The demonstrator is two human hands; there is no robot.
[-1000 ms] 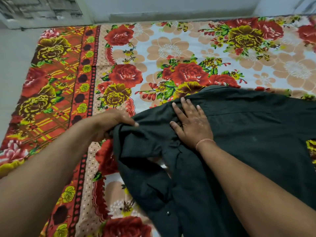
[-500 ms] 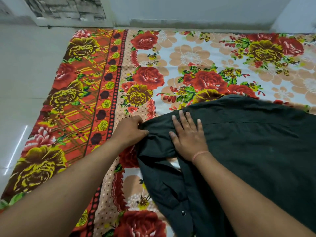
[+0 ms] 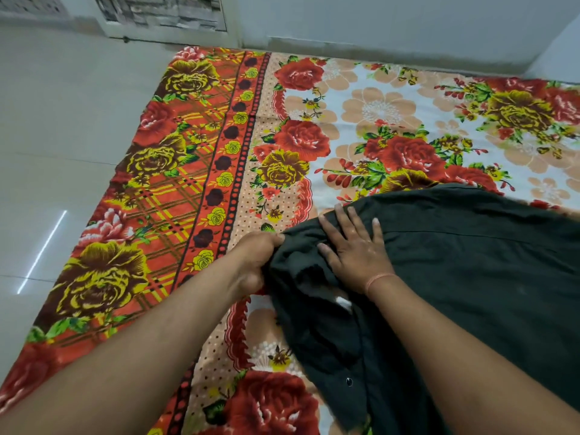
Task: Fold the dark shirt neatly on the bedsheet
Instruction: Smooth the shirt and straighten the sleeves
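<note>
Head view gives me the dark shirt (image 3: 470,277) on the floral bedsheet (image 3: 314,136), cut off at right, left hand (image 3: 255,262) gripping its bunched edge, right hand (image 3: 354,249) pressing flat.

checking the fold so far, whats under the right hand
The flat right hand presses the dark green fabric shirt, spread on the red and yellow floral bedsheet. The sheet directly beneath is covered by the cloth.
</note>
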